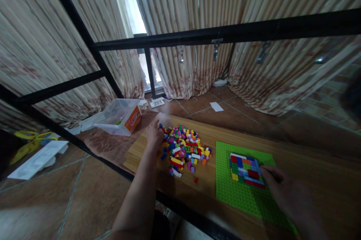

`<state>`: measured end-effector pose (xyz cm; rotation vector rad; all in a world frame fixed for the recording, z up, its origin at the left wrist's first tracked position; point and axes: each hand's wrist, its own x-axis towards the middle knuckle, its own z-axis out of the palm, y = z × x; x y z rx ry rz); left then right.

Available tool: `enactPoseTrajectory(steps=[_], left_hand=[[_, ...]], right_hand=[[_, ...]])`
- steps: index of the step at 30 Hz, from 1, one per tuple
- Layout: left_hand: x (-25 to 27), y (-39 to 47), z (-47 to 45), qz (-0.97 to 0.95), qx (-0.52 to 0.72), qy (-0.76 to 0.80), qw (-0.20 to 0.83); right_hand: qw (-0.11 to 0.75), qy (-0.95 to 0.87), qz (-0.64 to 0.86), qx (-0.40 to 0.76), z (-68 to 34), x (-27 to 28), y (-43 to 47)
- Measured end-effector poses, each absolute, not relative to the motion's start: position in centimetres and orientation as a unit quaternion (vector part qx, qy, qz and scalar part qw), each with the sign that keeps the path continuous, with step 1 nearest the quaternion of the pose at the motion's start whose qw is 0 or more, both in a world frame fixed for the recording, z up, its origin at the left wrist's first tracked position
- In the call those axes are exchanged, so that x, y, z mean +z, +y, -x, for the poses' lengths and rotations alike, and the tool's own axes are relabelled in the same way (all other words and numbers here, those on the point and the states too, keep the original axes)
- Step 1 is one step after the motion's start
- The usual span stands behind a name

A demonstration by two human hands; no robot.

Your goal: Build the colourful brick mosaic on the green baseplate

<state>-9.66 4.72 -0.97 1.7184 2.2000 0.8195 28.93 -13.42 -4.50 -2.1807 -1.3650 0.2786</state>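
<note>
- The left hand (153, 135) is reaching out over the far-left edge of the loose brick pile (184, 150), and its fingers are curling together at the tips around what looks like a small blue brick (160, 126); the grip itself is too small to read for sure.
- The pile is spreading to the right of that hand across the wooden bench (304, 157), so the bricks are lying just off the fingertips, on the thumb side, touching or nearly so.
- The right hand (284, 191) is resting on the green baseplate (242, 195), its fingers lying close together and pointing left toward the brick patch (246, 170), the tips touching or just short of its right edge; it is not holding anything that shows.
- That patch is sitting in the far half of the baseplate, its long side running slantwise from far-left to near-right, straight ahead of the right fingertips.
- So the left hand is the nearer one to the loose bricks, the right hand the nearer one to the built patch, with bare bench between pile and plate.
- Off the bench, a clear plastic tub (120, 116) with an orange label is sitting on the floor beyond the left hand.
</note>
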Motion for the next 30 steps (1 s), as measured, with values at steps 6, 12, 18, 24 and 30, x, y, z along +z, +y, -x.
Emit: enactPoseTrajectory(steps=[6,12,18,24,30], left_hand=[[-1.9,5.9,9.9,-0.625,0.247,0.727,0.142],[-2.4,5.9,10.0,-0.614,0.247,0.735,0.151],[-1.1,5.1,9.7,-0.616,0.255,0.729,0.155],[1.3,2.6,7.6,-0.634,0.341,0.653,0.235],[1.6,-3.7,-0.8,-0.652,0.344,0.448,0.506]], right_hand=[[0.263,-0.505,0.814,0.111,-29.0,-4.7,-13.2],[0.254,-0.496,0.822,0.119,-28.8,-4.5,-13.0],[0.279,-0.500,0.812,0.112,-28.0,-3.8,-13.1],[0.313,-0.496,0.804,0.097,-27.8,-2.8,-13.3],[0.386,-0.476,0.782,0.117,-27.8,-2.0,-13.6]])
